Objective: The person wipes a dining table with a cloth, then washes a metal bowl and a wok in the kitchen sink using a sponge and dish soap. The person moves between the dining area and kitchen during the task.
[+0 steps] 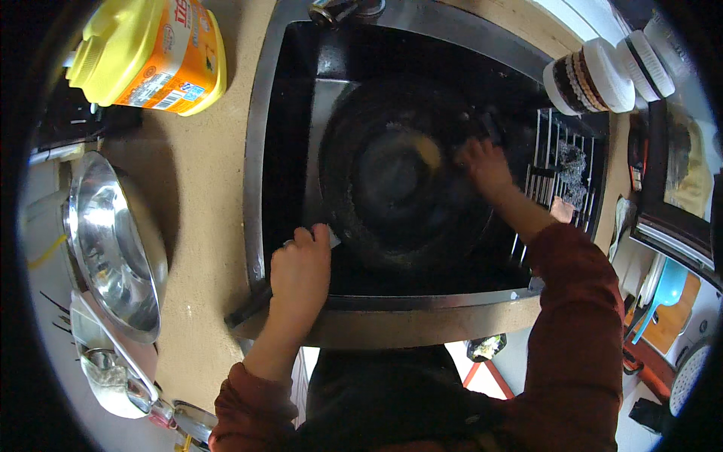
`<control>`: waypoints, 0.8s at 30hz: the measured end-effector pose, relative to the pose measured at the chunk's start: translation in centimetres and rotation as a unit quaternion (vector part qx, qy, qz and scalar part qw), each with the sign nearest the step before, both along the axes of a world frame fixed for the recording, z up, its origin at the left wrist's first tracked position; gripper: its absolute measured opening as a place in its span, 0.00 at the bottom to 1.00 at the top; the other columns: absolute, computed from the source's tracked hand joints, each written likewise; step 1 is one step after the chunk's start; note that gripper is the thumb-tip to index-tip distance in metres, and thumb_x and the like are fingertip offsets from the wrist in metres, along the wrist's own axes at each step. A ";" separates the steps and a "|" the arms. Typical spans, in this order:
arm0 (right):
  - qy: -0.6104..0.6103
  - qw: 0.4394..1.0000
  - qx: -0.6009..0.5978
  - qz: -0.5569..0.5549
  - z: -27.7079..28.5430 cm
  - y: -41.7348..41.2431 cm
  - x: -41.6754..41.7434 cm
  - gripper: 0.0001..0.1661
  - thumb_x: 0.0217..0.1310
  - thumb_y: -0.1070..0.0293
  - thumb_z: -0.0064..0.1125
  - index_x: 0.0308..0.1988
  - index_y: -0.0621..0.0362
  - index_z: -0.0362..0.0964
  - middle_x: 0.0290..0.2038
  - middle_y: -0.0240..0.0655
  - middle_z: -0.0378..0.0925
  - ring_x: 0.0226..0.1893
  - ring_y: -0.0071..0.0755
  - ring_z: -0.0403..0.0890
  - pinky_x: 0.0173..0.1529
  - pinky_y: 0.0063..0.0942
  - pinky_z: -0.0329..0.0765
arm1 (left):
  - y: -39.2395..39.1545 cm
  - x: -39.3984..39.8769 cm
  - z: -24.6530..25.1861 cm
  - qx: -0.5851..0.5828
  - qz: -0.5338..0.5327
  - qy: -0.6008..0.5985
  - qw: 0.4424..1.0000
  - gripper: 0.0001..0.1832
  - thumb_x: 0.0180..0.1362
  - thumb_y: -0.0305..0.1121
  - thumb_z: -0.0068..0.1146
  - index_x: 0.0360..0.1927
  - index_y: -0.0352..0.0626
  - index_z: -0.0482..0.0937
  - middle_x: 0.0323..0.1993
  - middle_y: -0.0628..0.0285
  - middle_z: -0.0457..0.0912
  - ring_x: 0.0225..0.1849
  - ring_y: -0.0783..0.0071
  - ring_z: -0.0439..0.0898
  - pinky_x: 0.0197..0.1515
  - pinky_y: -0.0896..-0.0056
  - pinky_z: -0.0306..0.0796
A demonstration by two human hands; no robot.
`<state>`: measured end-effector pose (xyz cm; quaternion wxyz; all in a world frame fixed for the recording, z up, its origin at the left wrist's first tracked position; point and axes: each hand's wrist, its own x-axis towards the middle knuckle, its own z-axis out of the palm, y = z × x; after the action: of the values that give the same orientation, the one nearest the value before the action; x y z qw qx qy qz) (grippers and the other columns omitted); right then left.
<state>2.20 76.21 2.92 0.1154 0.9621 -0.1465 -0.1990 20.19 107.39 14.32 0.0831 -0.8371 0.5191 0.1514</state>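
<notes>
A large dark wok sits in the black sink basin. At the basin's near left corner my left hand is closed around the wok's handle, whose black end sticks out over the counter edge. My right hand is over the wok's right side, blurred, with fingers bent. Whether it holds anything cannot be told. A blurred yellowish patch shows inside the wok; it may be a reflection.
Right of the wok, a wire rack carries a steel wool scourer. The faucet is at the far rim. On the left counter stand a yellow jug and a tilted steel bowl. White-lidded jars stand at the upper right.
</notes>
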 end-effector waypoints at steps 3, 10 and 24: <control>0.062 0.976 0.194 -0.077 -0.4 8.4 -3.4 0.22 0.47 0.73 0.50 0.47 0.50 0.68 0.47 0.40 0.69 0.50 0.47 0.70 0.50 0.40 0.72 | -0.2 0.1 -0.1 -0.007 0.012 -0.007 1.000 0.09 0.47 0.26 0.53 0.33 0.41 0.69 0.23 0.59 0.72 0.22 0.66 0.79 0.24 0.71 0.74; -0.282 0.832 0.468 -0.100 -3.7 16.5 8.5 0.20 0.50 0.73 0.51 0.46 0.54 0.65 0.50 0.47 0.66 0.46 0.54 0.70 0.53 0.42 0.67 | -0.9 0.0 0.4 0.006 0.017 -0.008 1.000 0.08 0.48 0.26 0.52 0.32 0.41 0.69 0.25 0.57 0.74 0.24 0.64 0.80 0.25 0.70 0.75; -0.151 0.845 0.474 -0.197 -1.5 17.3 5.4 0.25 0.43 0.77 0.54 0.46 0.54 0.64 0.43 0.48 0.68 0.41 0.53 0.74 0.44 0.45 0.73 | -0.5 -0.1 -0.1 -0.002 0.021 -0.011 1.000 0.07 0.48 0.27 0.52 0.31 0.43 0.69 0.25 0.57 0.74 0.24 0.63 0.80 0.25 0.70 0.74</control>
<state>7.59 93.52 1.47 -0.4203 0.8685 -0.2363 -0.1151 20.12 106.85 14.21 0.0838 -0.8496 0.5008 0.1427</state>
